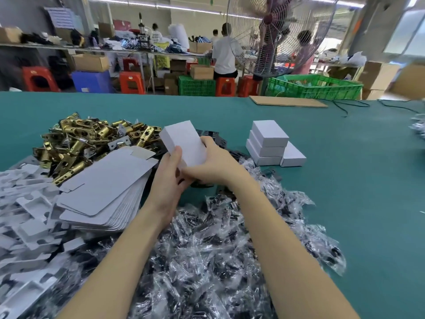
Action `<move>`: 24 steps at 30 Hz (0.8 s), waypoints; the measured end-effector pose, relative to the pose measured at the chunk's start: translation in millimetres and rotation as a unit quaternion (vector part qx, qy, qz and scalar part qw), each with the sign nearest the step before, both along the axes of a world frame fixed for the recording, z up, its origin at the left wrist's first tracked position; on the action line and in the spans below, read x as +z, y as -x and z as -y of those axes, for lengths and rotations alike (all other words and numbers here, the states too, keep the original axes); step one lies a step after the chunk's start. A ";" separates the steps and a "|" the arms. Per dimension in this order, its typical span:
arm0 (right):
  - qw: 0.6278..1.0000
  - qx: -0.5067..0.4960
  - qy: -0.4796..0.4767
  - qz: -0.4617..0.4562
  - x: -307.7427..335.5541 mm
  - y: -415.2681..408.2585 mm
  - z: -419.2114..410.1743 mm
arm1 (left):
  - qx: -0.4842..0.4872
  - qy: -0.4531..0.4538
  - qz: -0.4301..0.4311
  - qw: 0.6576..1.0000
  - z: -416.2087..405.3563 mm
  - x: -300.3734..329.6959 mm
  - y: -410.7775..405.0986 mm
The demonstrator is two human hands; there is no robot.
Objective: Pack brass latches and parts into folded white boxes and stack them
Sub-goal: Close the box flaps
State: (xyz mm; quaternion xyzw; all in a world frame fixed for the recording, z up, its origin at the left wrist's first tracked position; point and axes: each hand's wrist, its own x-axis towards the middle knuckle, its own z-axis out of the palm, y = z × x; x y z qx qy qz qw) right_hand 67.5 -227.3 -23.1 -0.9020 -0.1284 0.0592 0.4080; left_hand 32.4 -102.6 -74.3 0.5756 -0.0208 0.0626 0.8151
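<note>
Both hands clamped on one closed white cardboard box, held tilted above the middle of the green-covered bench: left hand thumb on its top face, right hand wrapped round its near end. Pile of brass latches toward far-left. Flat white box blanks stacked left. Finished white boxes stacked right of the hands. Clear bagged dark parts along near edge.

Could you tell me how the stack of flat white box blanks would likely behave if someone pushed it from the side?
The stack of flat box blanks would probably slide apart: its sheets already lie fanned and its top sheet is askew. Each blank looks thin, so likely light and bendy. The pile leans against the brass latches, which may block it.
</note>
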 end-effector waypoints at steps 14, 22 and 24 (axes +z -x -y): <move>0.894 -0.361 -0.235 0.123 8.1 -45.4 136.5 | 0.021 -0.164 -0.032 0.986 5.1 -19.2 -10.5; 0.845 -0.483 -0.200 0.111 -14.2 -73.2 189.9 | 0.017 -0.182 -0.035 0.982 4.4 -23.3 -10.9; 0.854 -0.481 -0.173 0.092 -23.1 -77.7 196.0 | 0.016 -0.188 -0.033 0.982 4.3 -23.5 -10.8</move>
